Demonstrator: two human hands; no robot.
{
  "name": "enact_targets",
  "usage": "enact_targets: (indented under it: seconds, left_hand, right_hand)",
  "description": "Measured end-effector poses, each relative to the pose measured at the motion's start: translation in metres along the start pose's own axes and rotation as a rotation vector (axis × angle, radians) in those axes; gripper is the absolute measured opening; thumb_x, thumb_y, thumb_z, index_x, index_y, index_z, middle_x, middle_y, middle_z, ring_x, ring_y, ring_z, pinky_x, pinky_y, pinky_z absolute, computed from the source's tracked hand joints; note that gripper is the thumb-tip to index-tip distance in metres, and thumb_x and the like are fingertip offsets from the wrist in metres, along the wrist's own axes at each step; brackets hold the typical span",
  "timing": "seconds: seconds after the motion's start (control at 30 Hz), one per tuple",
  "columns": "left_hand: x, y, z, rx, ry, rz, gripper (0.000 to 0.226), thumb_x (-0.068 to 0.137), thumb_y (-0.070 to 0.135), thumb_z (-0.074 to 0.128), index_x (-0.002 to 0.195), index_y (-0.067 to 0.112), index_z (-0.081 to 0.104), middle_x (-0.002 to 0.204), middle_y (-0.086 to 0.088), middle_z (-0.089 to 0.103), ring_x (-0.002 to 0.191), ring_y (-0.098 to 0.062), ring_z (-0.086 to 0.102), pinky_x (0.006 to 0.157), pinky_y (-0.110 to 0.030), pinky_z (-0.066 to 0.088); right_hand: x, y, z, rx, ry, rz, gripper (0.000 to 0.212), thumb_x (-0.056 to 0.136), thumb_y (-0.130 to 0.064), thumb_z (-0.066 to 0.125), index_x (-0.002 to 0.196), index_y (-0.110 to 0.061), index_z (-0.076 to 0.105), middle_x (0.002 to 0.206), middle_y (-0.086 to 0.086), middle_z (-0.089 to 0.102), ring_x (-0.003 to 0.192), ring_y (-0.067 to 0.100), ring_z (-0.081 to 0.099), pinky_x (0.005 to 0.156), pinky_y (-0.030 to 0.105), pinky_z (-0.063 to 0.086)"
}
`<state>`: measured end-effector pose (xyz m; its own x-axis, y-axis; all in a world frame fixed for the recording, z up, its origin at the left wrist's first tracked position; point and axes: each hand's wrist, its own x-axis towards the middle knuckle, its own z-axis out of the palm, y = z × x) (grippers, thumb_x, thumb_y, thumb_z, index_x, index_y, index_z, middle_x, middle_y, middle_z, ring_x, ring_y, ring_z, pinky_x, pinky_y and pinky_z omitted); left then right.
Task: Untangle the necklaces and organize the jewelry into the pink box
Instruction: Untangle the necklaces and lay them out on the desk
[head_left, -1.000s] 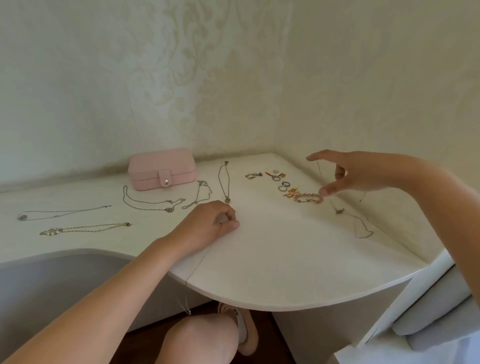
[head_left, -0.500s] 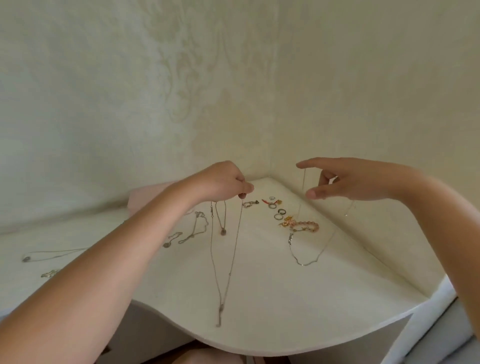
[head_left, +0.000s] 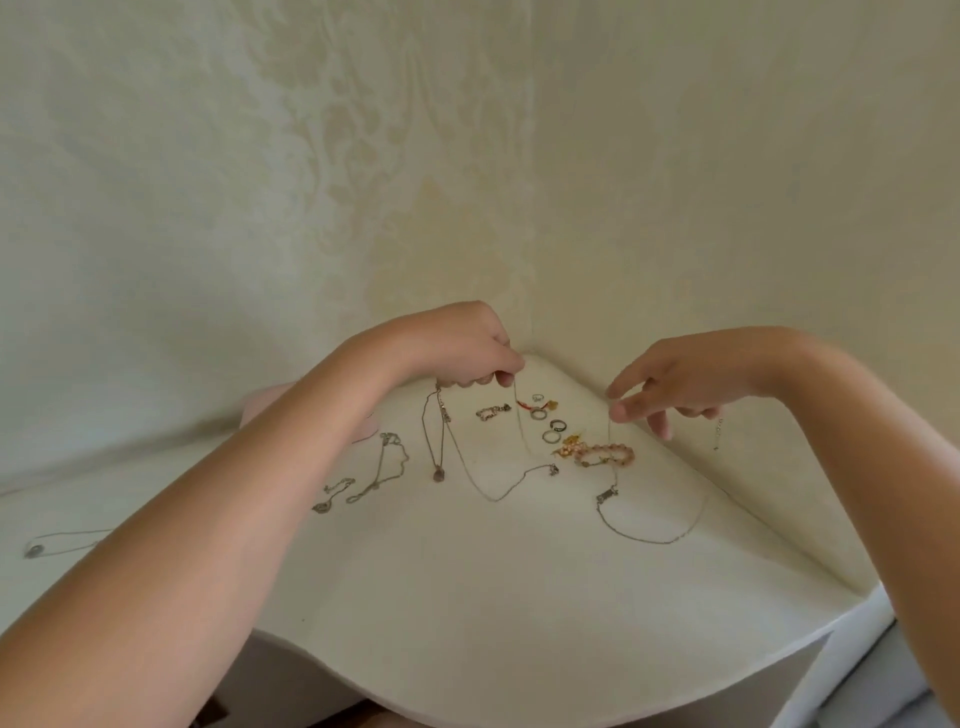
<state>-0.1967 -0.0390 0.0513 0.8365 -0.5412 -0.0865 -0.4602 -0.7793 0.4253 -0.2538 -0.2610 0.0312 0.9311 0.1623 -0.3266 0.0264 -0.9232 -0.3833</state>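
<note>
My left hand (head_left: 470, 348) is raised over the back of the white corner table (head_left: 467, 597) and pinches a thin silver chain (head_left: 488, 493) that droops in a loop to the tabletop. My right hand (head_left: 675, 384) is raised to the right and pinches a second thin necklace (head_left: 644, 538), whose loop hangs down with a small pendant and whose clasp end dangles at the right. My left forearm hides all but a sliver of the pink box (head_left: 254, 410).
Rings (head_left: 548, 423), a pink bead bracelet (head_left: 605, 454) and small charms lie near the corner. More necklaces (head_left: 384, 467) lie to the left, one (head_left: 47, 543) at the far left. Walls close the corner; the table's curved front edge is near me.
Both hands have moved toward the back corner. The chain in my left hand, which hung long over the table's front, now droops in a short loop on the tabletop. The view tilted up.
</note>
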Motion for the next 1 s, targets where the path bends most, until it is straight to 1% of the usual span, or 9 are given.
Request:
enact_targets:
  seconds: [0.1,0.2,0.3,0.43,0.5,0.73,0.8,0.9,1.0]
  left_hand:
    - [-0.005,-0.012,-0.001,-0.045,-0.063,-0.021,0.029,0.095,0.024,0.05,0.071,0.016,0.062,0.056,0.006,0.048,0.044,-0.008,0.041,0.043,-0.017,0.033]
    - [-0.011,-0.035,0.01,-0.14,-0.131,-0.045,0.03,0.097,0.022,0.047,0.072,0.015,0.061,0.058,0.005,0.052,0.046,-0.007,0.044,0.043,-0.018,0.036]
    - [-0.02,-0.068,0.037,-0.177,-0.262,-0.113,0.03,0.097,0.024,0.049,0.073,0.013,0.062,0.063,0.004,0.056,0.05,-0.008,0.05,0.047,-0.019,0.042]
    - [-0.028,-0.1,0.068,-0.086,-0.48,-0.188,0.032,0.097,0.026,0.049,0.084,0.008,0.072,0.075,0.004,0.066,0.063,-0.008,0.06,0.058,-0.019,0.051]
    - [-0.027,-0.106,0.07,-0.1,-0.48,-0.198,0.033,0.098,0.026,0.047,0.088,0.008,0.073,0.078,0.006,0.067,0.067,-0.008,0.062,0.062,-0.02,0.053]
    - [-0.017,-0.116,0.063,-0.091,-0.312,-0.143,0.03,0.097,0.028,0.049,0.079,0.015,0.07,0.084,0.007,0.07,0.067,-0.002,0.064,0.066,-0.019,0.054]
    - [-0.02,-0.127,0.064,-0.061,-0.144,-0.122,0.027,0.095,0.03,0.051,0.081,0.017,0.071,0.087,0.008,0.071,0.069,-0.002,0.064,0.064,-0.021,0.054]
    - [-0.023,-0.154,0.063,-0.062,0.246,-0.124,0.016,0.093,0.028,0.054,0.086,0.025,0.068,0.091,0.011,0.064,0.064,-0.001,0.06,0.055,-0.019,0.048]
    - [-0.021,-0.189,0.061,-0.009,0.455,-0.104,0.011,0.089,0.022,0.06,0.1,0.025,0.065,0.108,0.01,0.057,0.1,-0.011,0.056,0.076,-0.024,0.041]
  right_hand:
    - [0.005,-0.003,0.001,0.069,-0.092,-0.03,0.02,0.094,-0.033,0.053,0.093,-0.019,0.067,0.076,0.001,0.069,0.046,0.012,0.03,0.045,0.018,0.034]
    - [0.013,-0.01,0.006,0.132,-0.273,-0.108,0.025,0.095,-0.026,0.053,0.111,-0.013,0.066,0.078,0.003,0.07,0.048,0.01,0.043,0.047,0.019,0.04]
    - [0.025,-0.019,0.017,0.14,-0.446,-0.175,0.027,0.094,-0.025,0.055,0.115,-0.011,0.065,0.086,0.004,0.069,0.067,0.015,0.062,0.054,0.022,0.049]
    - [0.05,-0.017,0.026,0.099,-0.479,-0.176,0.025,0.093,-0.025,0.058,0.111,-0.012,0.068,0.098,0.006,0.071,0.091,0.021,0.068,0.079,0.028,0.055]
    - [0.063,-0.014,0.027,0.08,-0.424,-0.175,0.022,0.093,-0.024,0.057,0.108,-0.013,0.07,0.102,0.007,0.071,0.094,0.019,0.068,0.082,0.025,0.054]
    - [0.103,-0.013,0.032,0.187,-0.141,-0.139,0.017,0.094,-0.019,0.057,0.104,-0.01,0.068,0.096,0.008,0.071,0.083,0.019,0.067,0.07,0.02,0.053]
    - [0.111,-0.018,0.036,0.179,-0.082,-0.157,0.016,0.093,-0.018,0.057,0.103,-0.011,0.068,0.093,0.005,0.07,0.081,0.016,0.067,0.071,0.023,0.055]
    - [0.12,-0.035,0.056,0.126,0.025,-0.226,0.013,0.09,-0.017,0.059,0.096,-0.02,0.07,0.087,-0.006,0.07,0.076,0.007,0.067,0.08,0.034,0.054]
    - [0.129,-0.064,0.094,0.188,0.016,-0.348,0.012,0.09,-0.018,0.06,0.096,-0.021,0.07,0.089,-0.01,0.068,0.073,0.005,0.067,0.078,0.025,0.053]
